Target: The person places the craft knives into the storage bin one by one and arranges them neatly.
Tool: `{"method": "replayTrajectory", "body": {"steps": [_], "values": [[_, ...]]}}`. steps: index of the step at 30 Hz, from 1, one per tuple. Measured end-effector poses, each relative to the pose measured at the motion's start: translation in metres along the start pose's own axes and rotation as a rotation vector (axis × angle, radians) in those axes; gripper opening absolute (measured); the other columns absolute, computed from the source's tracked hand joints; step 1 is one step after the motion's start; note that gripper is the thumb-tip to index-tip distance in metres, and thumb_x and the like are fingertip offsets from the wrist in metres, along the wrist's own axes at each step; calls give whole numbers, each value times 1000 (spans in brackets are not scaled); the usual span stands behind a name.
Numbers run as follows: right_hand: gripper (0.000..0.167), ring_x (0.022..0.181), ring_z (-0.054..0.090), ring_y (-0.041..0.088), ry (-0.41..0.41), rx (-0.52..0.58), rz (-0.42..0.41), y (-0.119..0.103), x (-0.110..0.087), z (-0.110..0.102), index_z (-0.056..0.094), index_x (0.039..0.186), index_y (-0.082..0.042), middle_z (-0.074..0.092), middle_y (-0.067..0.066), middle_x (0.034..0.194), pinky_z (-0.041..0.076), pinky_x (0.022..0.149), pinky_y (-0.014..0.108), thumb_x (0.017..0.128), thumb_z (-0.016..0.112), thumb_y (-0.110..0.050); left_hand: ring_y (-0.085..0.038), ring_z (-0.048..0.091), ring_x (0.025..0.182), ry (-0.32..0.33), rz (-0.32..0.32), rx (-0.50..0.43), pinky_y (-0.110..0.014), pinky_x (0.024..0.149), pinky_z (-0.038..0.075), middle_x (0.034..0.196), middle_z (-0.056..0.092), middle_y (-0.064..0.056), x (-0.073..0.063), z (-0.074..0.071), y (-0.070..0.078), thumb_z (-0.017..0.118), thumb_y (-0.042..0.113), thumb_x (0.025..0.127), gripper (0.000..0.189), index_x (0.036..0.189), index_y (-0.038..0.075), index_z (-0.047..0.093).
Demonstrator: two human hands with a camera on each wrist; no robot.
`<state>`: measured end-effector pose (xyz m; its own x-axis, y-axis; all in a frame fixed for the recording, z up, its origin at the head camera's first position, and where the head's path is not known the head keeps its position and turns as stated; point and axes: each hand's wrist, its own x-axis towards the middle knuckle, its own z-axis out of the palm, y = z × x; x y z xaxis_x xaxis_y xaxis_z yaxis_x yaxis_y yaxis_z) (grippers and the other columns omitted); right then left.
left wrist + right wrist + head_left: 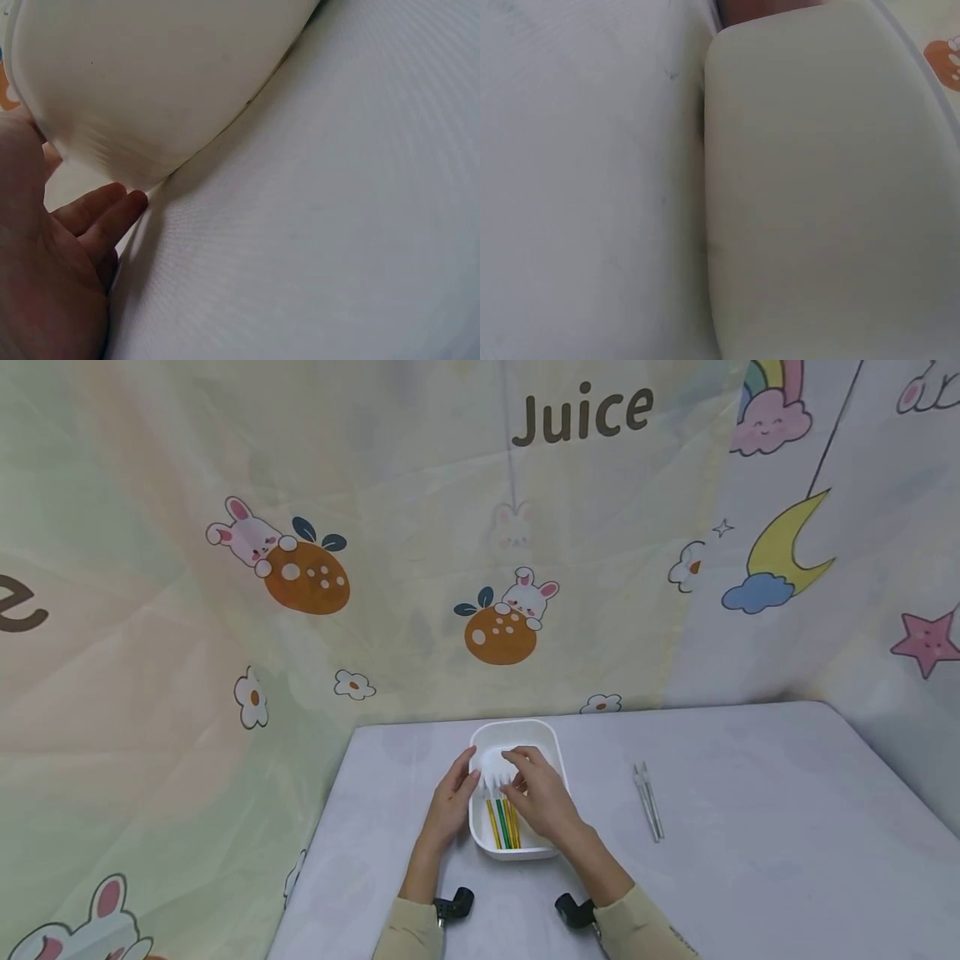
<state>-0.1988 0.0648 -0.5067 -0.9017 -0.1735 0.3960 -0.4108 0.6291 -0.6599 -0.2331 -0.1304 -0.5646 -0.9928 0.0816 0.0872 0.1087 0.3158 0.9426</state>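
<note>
A white rectangular tray [540,842] stands on the table. Inside it, several small forks lie side by side, with pale tines at the far end and yellow handles [493,824] and green handles [502,823] toward me. My left hand [448,802] rests against the tray's left side; in the left wrist view its fingers [112,217] lie nearly straight by the tray's lower edge. Over the tray, my right hand [546,797] hangs with bent fingers, thumb and index finger apart near the fork tines. Its fingers are out of sight in the right wrist view, which shows the tray wall [825,180].
Two slim silver-grey utensils [648,802], seemingly forks, lie together on the table to the tray's right. A white cloth [750,860] covers the table. Behind it hangs a printed curtain [405,635] close to the table's far edge.
</note>
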Motion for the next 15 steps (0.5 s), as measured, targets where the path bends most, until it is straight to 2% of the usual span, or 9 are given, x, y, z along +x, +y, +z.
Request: {"method": "replayTrajectory", "body": {"steps": [6, 15], "values": [[66, 89, 70, 17, 35, -15, 9, 2, 0, -8, 57, 147, -7, 55, 10, 144, 62, 73, 23, 87, 85, -11, -30, 37, 155, -1, 2, -3, -55, 124, 33, 166, 41, 3, -1, 0, 0, 55, 45, 107, 47, 153, 45, 46], [70, 91, 68, 15, 32, -21, 57, 9, 3, -16, 54, 150, -10, 53, 10, 147, 61, 74, 22, 88, 85, -12, -30, 37, 155, 1, -6, -16, -56, 124, 33, 166, 41, 4, -2, 0, 1, 55, 43, 107, 47, 153, 45, 46]]}}
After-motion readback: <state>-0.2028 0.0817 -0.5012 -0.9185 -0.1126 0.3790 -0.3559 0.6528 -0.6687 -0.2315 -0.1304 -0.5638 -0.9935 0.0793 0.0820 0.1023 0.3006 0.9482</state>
